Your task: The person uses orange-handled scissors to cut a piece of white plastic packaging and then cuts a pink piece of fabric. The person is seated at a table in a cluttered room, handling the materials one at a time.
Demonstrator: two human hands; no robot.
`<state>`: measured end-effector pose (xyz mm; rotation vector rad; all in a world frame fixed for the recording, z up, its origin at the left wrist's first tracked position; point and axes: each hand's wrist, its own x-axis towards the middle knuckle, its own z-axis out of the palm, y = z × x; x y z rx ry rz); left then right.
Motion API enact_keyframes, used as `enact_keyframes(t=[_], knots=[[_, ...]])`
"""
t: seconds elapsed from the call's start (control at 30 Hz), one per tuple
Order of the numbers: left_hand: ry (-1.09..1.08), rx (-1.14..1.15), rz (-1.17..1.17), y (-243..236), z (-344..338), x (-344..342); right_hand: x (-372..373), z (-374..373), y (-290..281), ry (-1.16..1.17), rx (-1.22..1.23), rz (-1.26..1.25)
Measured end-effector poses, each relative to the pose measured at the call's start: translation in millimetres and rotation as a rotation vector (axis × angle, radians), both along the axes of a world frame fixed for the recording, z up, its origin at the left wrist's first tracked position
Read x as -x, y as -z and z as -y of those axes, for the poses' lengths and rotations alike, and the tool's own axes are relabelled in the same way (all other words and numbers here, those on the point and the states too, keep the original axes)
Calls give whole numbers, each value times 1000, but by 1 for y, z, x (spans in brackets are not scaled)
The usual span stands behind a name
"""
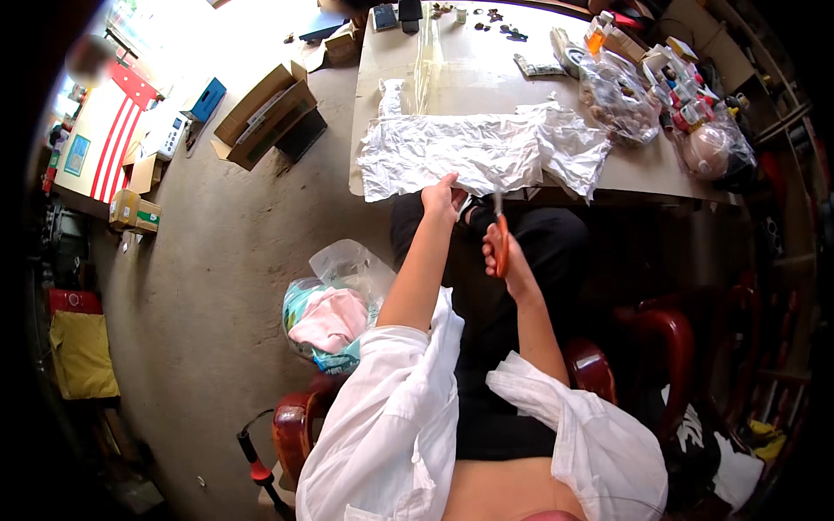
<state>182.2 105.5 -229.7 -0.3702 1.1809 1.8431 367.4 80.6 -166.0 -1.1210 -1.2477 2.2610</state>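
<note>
A crumpled white cloth (460,148) lies spread along the front edge of the table (382,61), with another bunched white piece at its right. My left hand (441,198) grips the cloth's front edge, thumb on top and fingers partly hidden. Just to the right, my right hand (502,252) is closed around the orange handles of a pair of scissors (499,243), whose blade points up toward the cloth's edge. Whether the blade touches the cloth I cannot make out.
Bags of small items (617,95) and several bottles crowd the table's right. An open cardboard box (256,122) stands on the floor at left. A bag of pastel cloth (326,321) rests beside my left arm. Wooden chair arms (589,367) flank me.
</note>
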Motion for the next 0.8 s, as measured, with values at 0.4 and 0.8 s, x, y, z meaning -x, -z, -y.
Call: enact_keyframes(t=[0.4,0.8], knots=[[76,106,-220,-21,13,-22,16,15,35,-173,-44,152],[45,76,-237,-13,10,-10,60,-22,27,-196,-13,120]])
